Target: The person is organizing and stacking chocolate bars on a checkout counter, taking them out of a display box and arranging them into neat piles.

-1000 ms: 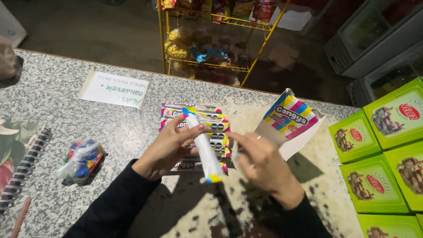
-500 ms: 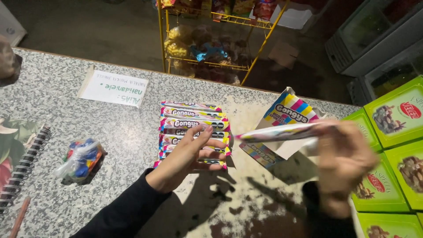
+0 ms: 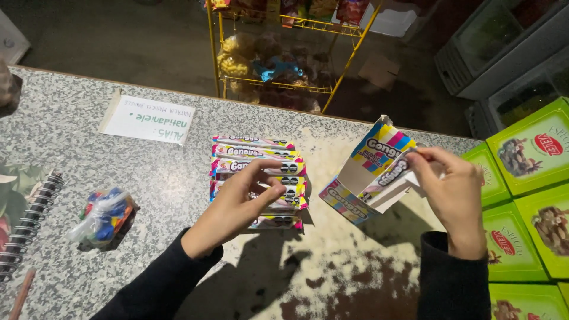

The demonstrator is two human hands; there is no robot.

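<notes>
My right hand pinches one candy stick by its end at the mouth of the open box. It looks light, slim, slick-wrapped. My left hand rests, fingers curled, on the row of sticks on the desk.

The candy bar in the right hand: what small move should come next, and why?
Probably slide the bar the rest of the way into the open box. The right hand holds it by one end, with the other end already at the box mouth. The left hand rests on the row of bars on the counter, seemingly ready to take another.
</notes>
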